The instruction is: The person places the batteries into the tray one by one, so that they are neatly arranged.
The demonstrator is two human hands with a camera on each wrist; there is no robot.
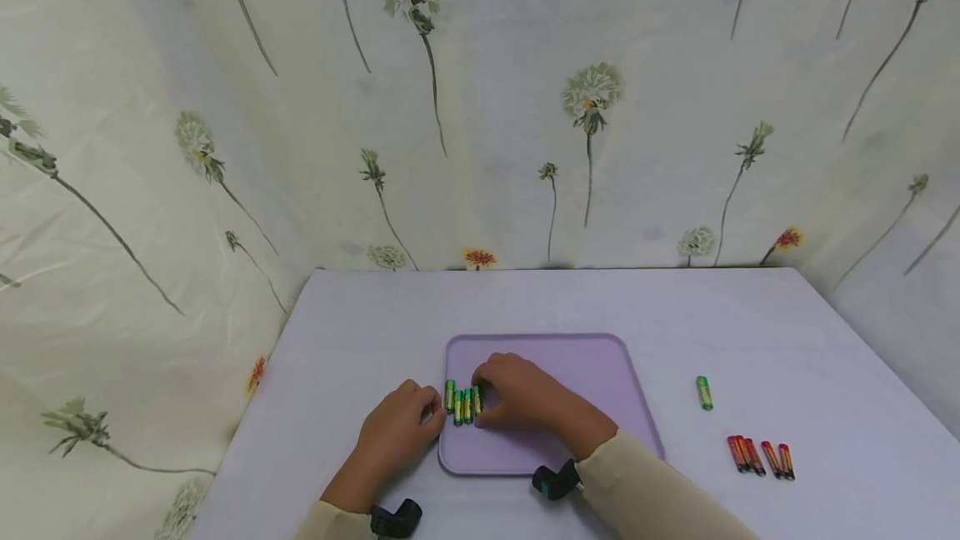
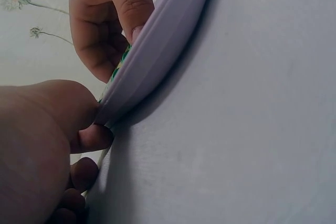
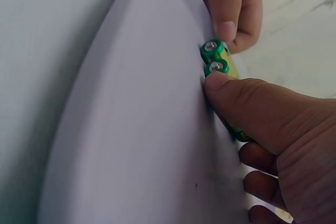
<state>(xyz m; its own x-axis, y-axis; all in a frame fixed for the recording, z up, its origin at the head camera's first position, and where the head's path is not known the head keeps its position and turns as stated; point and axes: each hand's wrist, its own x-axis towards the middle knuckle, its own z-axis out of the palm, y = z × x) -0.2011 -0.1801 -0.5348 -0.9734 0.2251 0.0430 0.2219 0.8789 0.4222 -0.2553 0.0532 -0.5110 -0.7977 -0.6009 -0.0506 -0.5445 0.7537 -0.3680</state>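
Observation:
Four-sided and purple, the shallow tray (image 1: 555,457) lies on the table with several green batteries (image 1: 458,408) side by side near its left rim. My right hand (image 1: 525,398) pinches the rightmost green battery (image 1: 477,400) between thumb and fingers, at the end of that row. At the tray's left edge, my left hand (image 1: 397,432) pinches the rim with thumb and index finger; the left wrist view shows the thumb (image 2: 79,100) at the edge. In the right wrist view, my right thumb (image 3: 236,93) presses by a battery end (image 3: 216,66).
A single green battery (image 1: 704,392) lies right of the tray. Nearer the front, several red batteries (image 1: 738,453) lie in two small groups. The white table (image 1: 375,315) meets a flower-printed cloth (image 1: 510,190) behind and at the sides.

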